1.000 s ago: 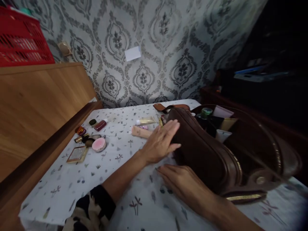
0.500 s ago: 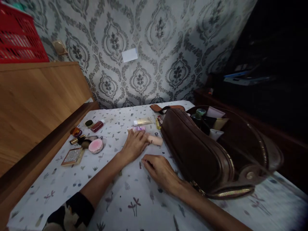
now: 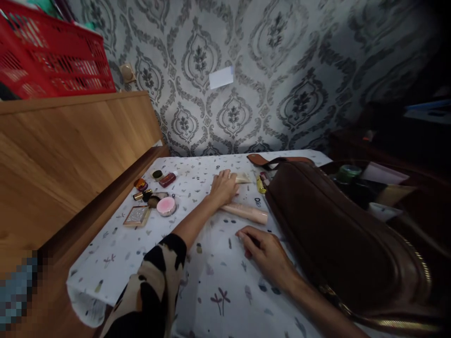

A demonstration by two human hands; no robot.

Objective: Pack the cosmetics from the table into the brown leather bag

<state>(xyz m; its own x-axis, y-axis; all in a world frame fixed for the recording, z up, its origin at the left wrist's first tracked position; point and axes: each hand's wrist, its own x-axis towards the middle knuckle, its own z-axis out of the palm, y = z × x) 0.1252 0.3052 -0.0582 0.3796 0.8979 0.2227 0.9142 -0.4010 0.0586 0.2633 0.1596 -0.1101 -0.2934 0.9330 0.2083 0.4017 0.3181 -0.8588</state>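
My left hand (image 3: 224, 188) rests on the tabletop, its fingers bent over the cap end of a cream-gold squeeze tube (image 3: 243, 178). A sliver of something pink shows by its fingers, mostly covered. Just under that hand lies a longer peach tube (image 3: 248, 213), flat on the cloth. My right hand (image 3: 262, 246) is loosely curled on the table in front of the brown bag (image 3: 317, 225), with nothing visible in it. A small yellow-gold item (image 3: 261, 184) lies against the bag's side.
At left sit a pink round compact (image 3: 166, 206), a glittery palette (image 3: 137, 216), a dark red bottle (image 3: 167, 180) and several small cosmetics. The open bag holds a green-lidded jar (image 3: 348, 173) and tubes. A red basket (image 3: 70, 56) stands on the wooden cabinet (image 3: 88, 136).
The view has swung left. My left hand has moved away from me, off the peach tube and onto the cream-gold tube. My right hand stays curled beside the bag.
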